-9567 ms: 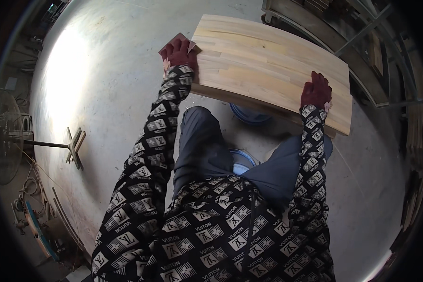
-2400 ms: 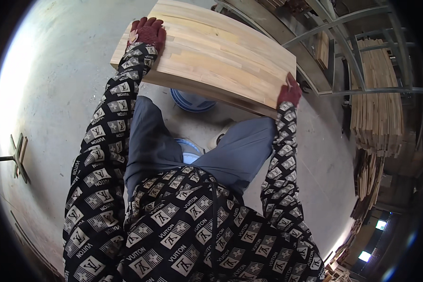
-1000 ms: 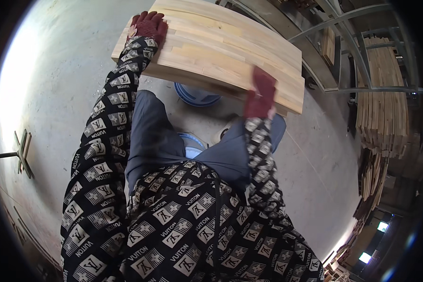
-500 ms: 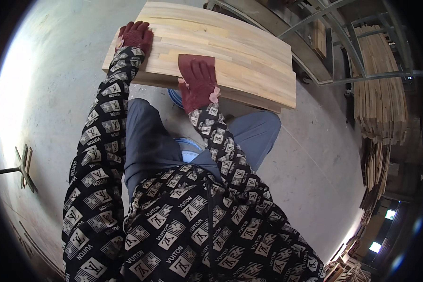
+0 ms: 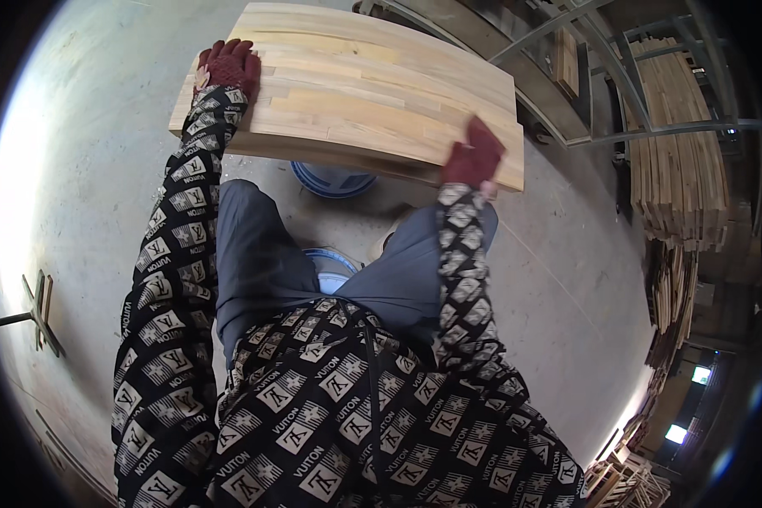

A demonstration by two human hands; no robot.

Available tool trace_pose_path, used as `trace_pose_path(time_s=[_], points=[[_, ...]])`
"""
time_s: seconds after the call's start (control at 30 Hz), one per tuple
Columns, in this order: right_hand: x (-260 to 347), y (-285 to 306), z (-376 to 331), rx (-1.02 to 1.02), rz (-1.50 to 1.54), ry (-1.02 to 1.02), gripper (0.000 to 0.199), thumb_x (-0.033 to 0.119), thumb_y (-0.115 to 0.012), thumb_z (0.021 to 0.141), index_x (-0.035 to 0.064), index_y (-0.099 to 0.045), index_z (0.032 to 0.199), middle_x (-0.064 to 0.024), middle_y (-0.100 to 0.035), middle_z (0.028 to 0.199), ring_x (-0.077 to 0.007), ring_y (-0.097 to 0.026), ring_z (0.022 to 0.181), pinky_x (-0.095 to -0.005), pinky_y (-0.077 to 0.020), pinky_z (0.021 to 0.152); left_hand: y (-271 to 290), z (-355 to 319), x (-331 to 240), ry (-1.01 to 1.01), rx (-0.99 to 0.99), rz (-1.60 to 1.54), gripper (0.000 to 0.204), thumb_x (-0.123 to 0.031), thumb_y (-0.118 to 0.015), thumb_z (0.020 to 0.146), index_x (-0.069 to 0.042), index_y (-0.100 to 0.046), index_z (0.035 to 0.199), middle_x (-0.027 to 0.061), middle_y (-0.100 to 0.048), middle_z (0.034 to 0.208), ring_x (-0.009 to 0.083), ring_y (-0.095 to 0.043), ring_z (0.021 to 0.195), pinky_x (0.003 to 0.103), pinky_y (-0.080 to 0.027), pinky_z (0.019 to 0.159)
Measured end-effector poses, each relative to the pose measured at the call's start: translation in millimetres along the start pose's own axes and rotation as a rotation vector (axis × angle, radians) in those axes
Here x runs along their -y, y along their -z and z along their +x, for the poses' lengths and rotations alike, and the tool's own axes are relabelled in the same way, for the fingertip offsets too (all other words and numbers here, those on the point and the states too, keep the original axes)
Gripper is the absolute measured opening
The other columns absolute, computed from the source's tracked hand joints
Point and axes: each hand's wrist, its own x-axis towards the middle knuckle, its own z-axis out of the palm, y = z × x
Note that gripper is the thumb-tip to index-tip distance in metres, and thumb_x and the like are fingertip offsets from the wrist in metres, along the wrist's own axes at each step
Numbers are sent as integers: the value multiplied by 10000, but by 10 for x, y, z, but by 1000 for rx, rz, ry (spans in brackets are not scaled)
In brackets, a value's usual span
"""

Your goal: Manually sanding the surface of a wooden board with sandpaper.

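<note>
A pale wooden panel [image 5: 347, 76], glued up from many strips, lies in front of me with its long near edge toward my knees. My left hand [image 5: 230, 66], in a dark red glove, rests flat on its left end, fingers stretched out together. Near the right end of the near edge is my right hand [image 5: 466, 165], gloved the same way and smeared by motion. It grips a dark red sheet of sandpaper [image 5: 487, 138] that sticks out past the fingers over the panel's surface. The right fingers are partly hidden.
A blue-rimmed bucket [image 5: 334, 182] stands under the panel's near edge; another blue-rimmed one [image 5: 330, 264] shows between my legs. A metal frame [image 5: 643, 135] and stacked boards [image 5: 677, 161] are at the right. A stand's crossed foot [image 5: 41, 313] is at the left.
My right hand has swept right along the near edge with the sandpaper, from the middle to the right end. My left hand stays on the left end. The view has shifted slightly.
</note>
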Motion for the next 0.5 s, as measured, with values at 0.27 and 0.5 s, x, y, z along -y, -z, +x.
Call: trace_pose_path(time_s=[0.27, 0.5], points=[[1578, -212, -248, 378, 318, 450, 500, 292, -619, 948, 60, -580, 1389, -168, -572, 1418, -334, -459, 1377, -458, -309, 1186, -49, -1, 12, -25, -11, -29, 447, -334, -521, 949, -86, -640, 1302, 120, -612, 1388, 295, -522, 1312, 454, -346, 1145], [-367, 111, 251, 90, 351, 47, 414, 113, -637, 891, 50, -652, 1300, -172, -654, 1305, -324, -595, 1232, -418, -413, 1112, -7, -28, -14, -30, -17, -63, 435, -334, -506, 961, -75, -645, 1281, 121, -627, 1353, 297, -532, 1290, 453, -354, 1137]])
